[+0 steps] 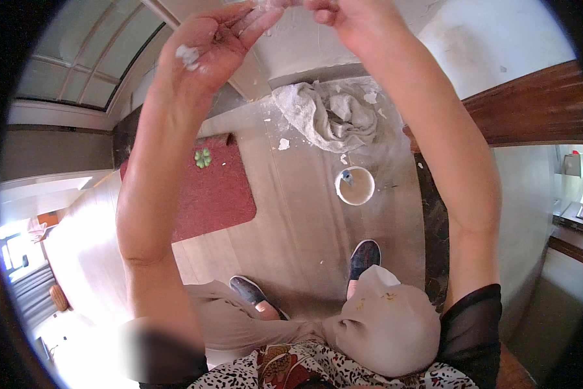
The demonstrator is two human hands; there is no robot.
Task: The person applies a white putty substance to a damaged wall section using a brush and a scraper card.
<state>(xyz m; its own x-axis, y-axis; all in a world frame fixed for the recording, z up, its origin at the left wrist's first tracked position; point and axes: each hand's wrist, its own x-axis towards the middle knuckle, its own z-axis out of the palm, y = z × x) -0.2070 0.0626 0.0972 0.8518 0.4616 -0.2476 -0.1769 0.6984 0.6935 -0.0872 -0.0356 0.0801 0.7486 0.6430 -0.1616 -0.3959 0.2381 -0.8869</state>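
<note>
Both my hands are raised together at the top edge of the head view, close to a pale wall. My left hand [217, 42] shows its palm, with white paste smeared near the wrist and whitish residue on the fingers. Its fingers bend in toward the other hand. My right hand [362, 23] has its fingers curled toward the left one. Where the fingertips meet, the picture cuts off, so whatever they hold is hidden. Below, a white tub [355, 187] of pale paste stands on the floor, a blue-grey tool inside it. Behind it lies a crumpled grey-white cloth [330, 120].
White flakes [284, 144] and dust lie on the wood-look floor [285, 220]. A red mat [220, 194] with a green clover is at the left. Dark brown wooden trim [531, 107] juts in at the right. A paned glass door [90, 52] stands at the upper left.
</note>
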